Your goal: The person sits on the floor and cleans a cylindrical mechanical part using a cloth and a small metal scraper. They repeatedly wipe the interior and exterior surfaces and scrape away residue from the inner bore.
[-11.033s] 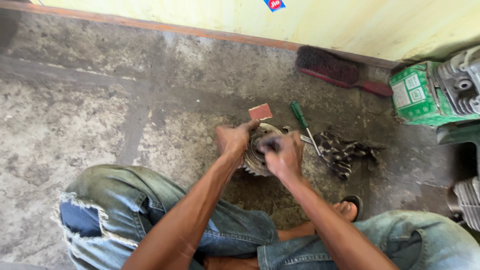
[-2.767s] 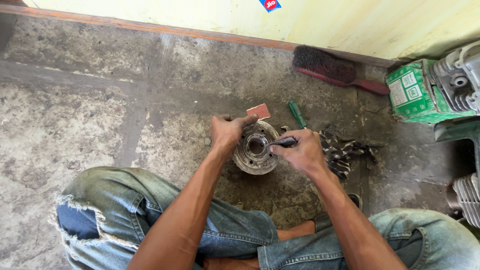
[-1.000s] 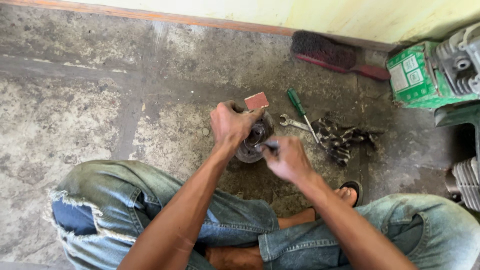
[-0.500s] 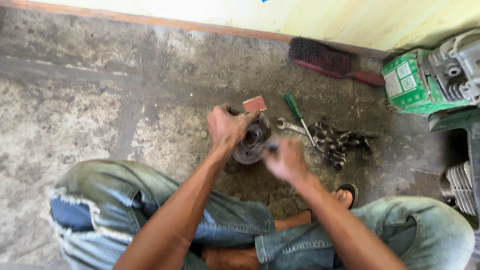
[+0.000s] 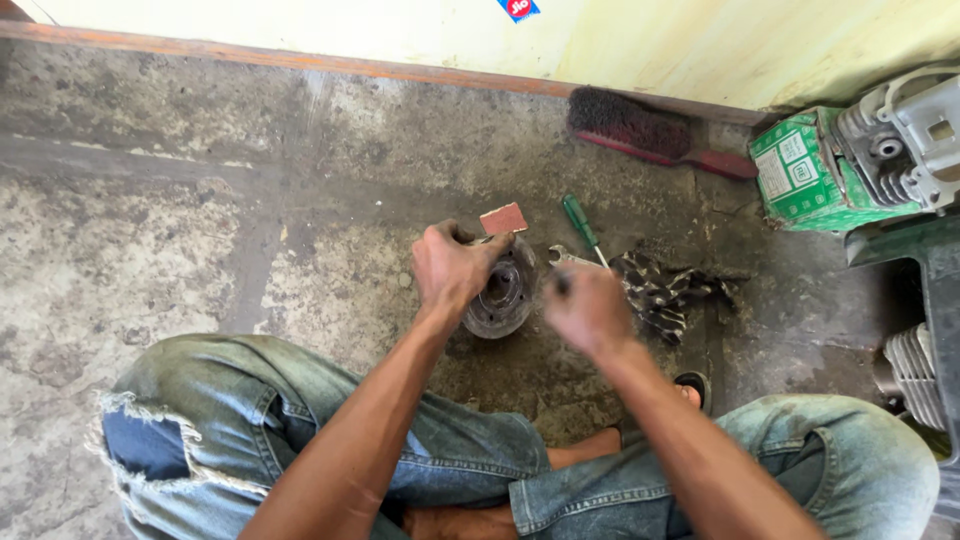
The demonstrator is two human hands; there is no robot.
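Left hand [image 5: 452, 268] grips the round metal part [image 5: 500, 295]; green box [image 5: 800, 172] sits right; right hand [image 5: 588, 308] blurred, grip unclear.

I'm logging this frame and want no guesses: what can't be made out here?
- Head view: right hand is motion-blurred; what it holds cannot be told.
- Round metal part: left hand hides its left side.
- Engine: cut off by the right edge.

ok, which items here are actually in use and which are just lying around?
In use:
left hand gripping the round metal part
right hand, blurred, with a small dark tool at the part

Lying about:
brush
green screwdriver
wrench
rag
red block
green box
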